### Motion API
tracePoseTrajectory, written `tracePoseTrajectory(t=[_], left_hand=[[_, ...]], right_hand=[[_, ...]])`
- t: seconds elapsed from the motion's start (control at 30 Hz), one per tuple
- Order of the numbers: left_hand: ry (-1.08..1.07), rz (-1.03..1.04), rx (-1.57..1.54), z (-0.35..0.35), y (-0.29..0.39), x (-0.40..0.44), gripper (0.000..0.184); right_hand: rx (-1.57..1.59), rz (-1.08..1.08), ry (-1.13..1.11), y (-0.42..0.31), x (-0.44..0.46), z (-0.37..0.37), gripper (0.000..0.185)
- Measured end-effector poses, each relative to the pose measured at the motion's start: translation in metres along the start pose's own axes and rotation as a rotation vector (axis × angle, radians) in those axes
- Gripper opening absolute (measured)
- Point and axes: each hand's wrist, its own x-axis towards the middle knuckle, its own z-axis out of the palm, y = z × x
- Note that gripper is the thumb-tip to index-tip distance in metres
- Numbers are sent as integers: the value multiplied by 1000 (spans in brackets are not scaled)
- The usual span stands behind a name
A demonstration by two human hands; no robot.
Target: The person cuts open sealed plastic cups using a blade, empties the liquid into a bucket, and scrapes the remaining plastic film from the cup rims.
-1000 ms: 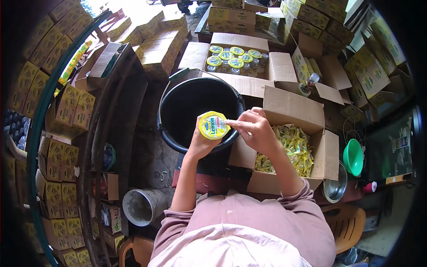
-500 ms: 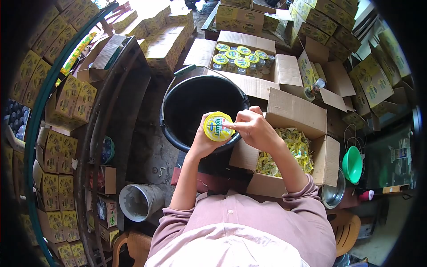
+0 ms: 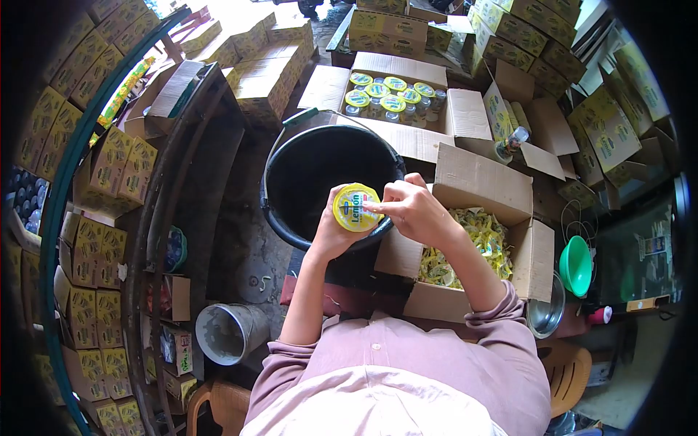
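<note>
My left hand (image 3: 331, 231) is wrapped around a cup with a yellow "Lemon" lid (image 3: 354, 218), held lid-up over the near rim of a black bucket (image 3: 273, 214). The cup's body is mostly hidden by my fingers. Over the lid's right side, my right hand (image 3: 416, 211) has its fingers bent and the fingertips together, touching the printed lid. Whether anything small sits between those fingertips is too fine to make out. Right of the bucket, an open carton (image 3: 483, 174) holds many small yellow-and-clear wrapped packets (image 3: 469, 243).
Beyond the bucket, an open carton (image 3: 407, 138) holds several yellow-lidded cups (image 3: 392, 103). A grey bucket (image 3: 251, 327) stands on the floor at left. To the right are a green bowl (image 3: 576, 266) and a metal bowl (image 3: 547, 312). A dark shelf (image 3: 196, 131) with stacked cartons lines the left.
Both hands stay almost where they were, with the right fingertips still on the lid. The whole view has shifted very slightly.
</note>
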Motion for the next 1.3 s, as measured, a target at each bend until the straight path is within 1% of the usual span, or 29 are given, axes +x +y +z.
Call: tracePoseTrajectory(t=[0.1, 0.2, 0.37, 0.5, 0.53, 0.6, 0.67, 0.77, 0.83, 0.9, 0.97, 1.13, 1.23, 1.3], left_hand=[[36, 3, 46, 0, -11, 1, 67], [58, 56, 41, 0, -11, 2, 67], [71, 88, 49, 2, -9, 2, 68], [97, 143, -3, 0, -9, 3, 65], [96, 133, -62, -2, -13, 2, 66], [94, 112, -180, -4, -24, 1, 67], [107, 115, -143, -4, -26, 0, 68], [167, 142, -51, -1, -17, 0, 69], [208, 164, 1, 0, -14, 1, 69], [238, 181, 30, 0, -17, 2, 68], [261, 180, 17, -1, -22, 3, 69], [287, 185, 36, 0, -20, 3, 70], [289, 183, 41, 0, -17, 2, 70], [295, 177, 43, 0, -20, 2, 69]], right_hand=[[-41, 7, -38, 3, -3, -4, 39], [-90, 24, -74, 10, -8, -11, 37], [-130, 31, -98, 18, -12, -24, 36], [-136, 30, -45, 28, -12, -37, 33], [-162, 56, -51, 32, -14, -39, 32], [-145, 113, 19, 31, -13, -42, 31], [-164, 162, 101, 26, -10, -43, 30], [4, 356, 233, 7, -4, -29, 29], [155, 381, 333, -6, 1, -9, 28], [161, 394, 352, -20, 3, 8, 27], [298, 469, 365, -34, 6, 20, 27], [290, 509, 315, -41, 8, 33, 27], [263, 442, 381, -40, 8, 42, 30], [260, 443, 373, -40, 9, 44, 29]])
